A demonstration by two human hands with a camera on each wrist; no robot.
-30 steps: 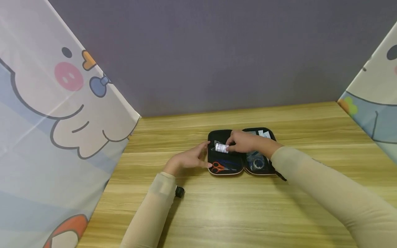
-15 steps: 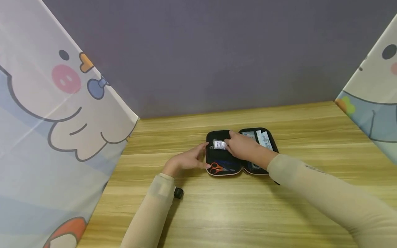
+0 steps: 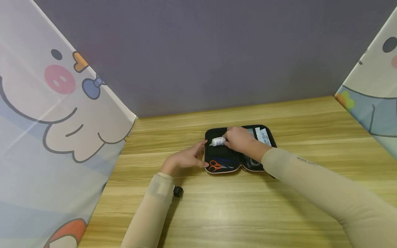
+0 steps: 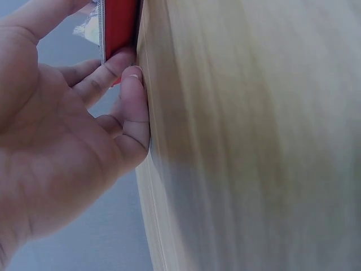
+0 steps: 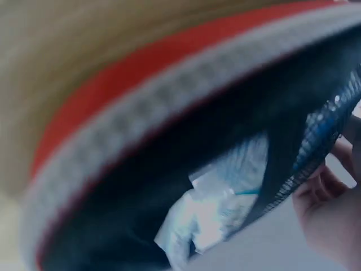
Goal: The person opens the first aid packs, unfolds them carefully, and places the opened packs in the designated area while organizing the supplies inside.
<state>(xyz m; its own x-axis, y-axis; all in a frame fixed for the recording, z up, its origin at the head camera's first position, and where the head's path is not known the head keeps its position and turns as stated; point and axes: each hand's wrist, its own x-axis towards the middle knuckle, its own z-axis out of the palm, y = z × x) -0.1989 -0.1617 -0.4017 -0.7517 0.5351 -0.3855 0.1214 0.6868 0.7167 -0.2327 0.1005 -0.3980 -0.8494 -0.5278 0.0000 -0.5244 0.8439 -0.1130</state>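
A zip case (image 3: 223, 152), black inside, lies unfolded flat on the table. My right hand (image 3: 239, 139) reaches over its middle and pinches the right end of a small white bandage roll (image 3: 218, 141) in clear wrap, above the left half. At the case's left edge my left hand (image 3: 185, 159) has thumb and fingers spread, touching the side. The left wrist view shows its fingers against the red outer shell (image 4: 119, 28). Orange-handled scissors (image 3: 214, 166) sit at the near end of the left half. The right wrist view shows my right hand (image 5: 333, 209) only partly, beyond black mesh.
White and blue packets (image 3: 263, 137) are tucked into the case's right half, partly covered by my right forearm. A small black object (image 3: 178, 191) shows beside my left sleeve. A grey panel (image 3: 217, 58) stands behind the wooden table (image 3: 211, 206), with printed cloths at both sides.
The bandage roll has turned a little within my right fingers, its printed label now facing differently. My right hand has shifted slightly. My left hand stays at the case's left edge.
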